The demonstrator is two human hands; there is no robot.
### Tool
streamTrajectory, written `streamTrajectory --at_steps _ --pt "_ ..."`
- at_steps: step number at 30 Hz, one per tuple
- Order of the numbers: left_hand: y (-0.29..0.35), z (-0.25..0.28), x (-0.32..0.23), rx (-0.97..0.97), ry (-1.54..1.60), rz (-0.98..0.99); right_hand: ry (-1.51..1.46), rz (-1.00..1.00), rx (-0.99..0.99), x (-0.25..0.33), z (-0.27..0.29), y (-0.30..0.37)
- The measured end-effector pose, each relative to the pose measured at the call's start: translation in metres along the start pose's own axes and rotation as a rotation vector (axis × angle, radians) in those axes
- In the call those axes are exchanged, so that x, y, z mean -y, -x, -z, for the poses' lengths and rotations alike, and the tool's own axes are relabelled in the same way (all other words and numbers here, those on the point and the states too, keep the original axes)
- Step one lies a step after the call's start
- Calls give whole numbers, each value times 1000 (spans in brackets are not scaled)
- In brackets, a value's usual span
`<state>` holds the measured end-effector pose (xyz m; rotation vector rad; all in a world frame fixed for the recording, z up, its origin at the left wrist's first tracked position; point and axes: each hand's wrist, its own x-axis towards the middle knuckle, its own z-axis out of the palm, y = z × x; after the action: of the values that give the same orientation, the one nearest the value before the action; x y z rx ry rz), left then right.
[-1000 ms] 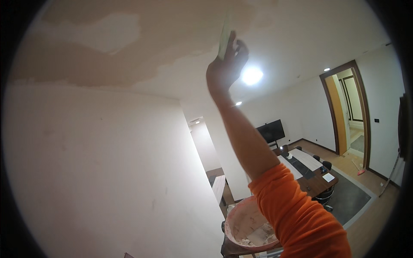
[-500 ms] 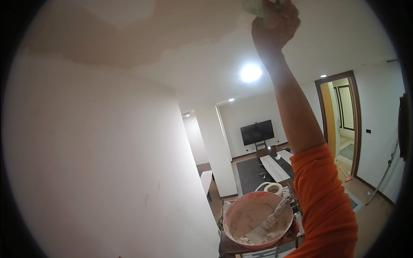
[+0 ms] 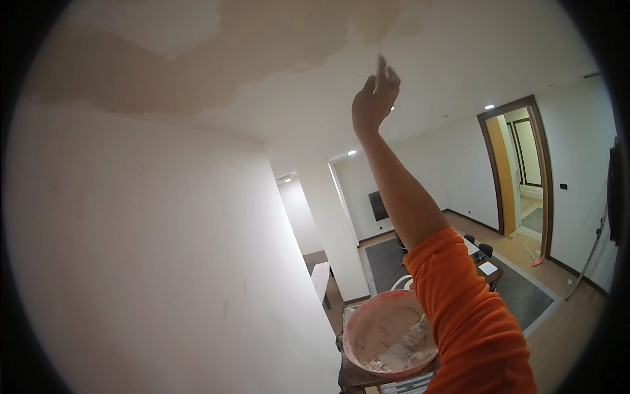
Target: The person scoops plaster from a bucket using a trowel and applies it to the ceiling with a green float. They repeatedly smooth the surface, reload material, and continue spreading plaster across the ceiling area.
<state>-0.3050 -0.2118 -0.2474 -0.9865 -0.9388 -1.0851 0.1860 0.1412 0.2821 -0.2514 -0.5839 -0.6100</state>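
Observation:
My right hand is raised to the white ceiling, its orange sleeve pushed up to the elbow. The fingers are closed round a putty knife, seen nearly edge-on, so its blade and handle show poorly. Its tip is at the ceiling, just below the edge of a damp beige filler patch. Below, a round pinkish tub holds pale filler, with a second, smeared filling knife lying in it. The sleeve hides the tub's right side. My left hand is out of view.
A bare white wall fills the left side. The tub stands on a cluttered stand. Beyond are a column, a dark screen, a table with chairs, a grey carpet and an open doorway.
My right hand has moved left and lower in the picture, and the putty knife has turned edge-on. The arm now covers the bright ceiling lamp, most of the screen and part of the tub.

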Motion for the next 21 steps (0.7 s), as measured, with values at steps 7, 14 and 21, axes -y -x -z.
streamTrajectory --at_steps 7,14,21 --pt "-5 5 5 38 7 62 144 76 -66 29 -27 18" --pt "40 -1 53 4 -409 -300 210 -79 118 86 -78 34" --pt "-1 6 17 -2 -133 -142 81 176 -113 28 -2 -11"
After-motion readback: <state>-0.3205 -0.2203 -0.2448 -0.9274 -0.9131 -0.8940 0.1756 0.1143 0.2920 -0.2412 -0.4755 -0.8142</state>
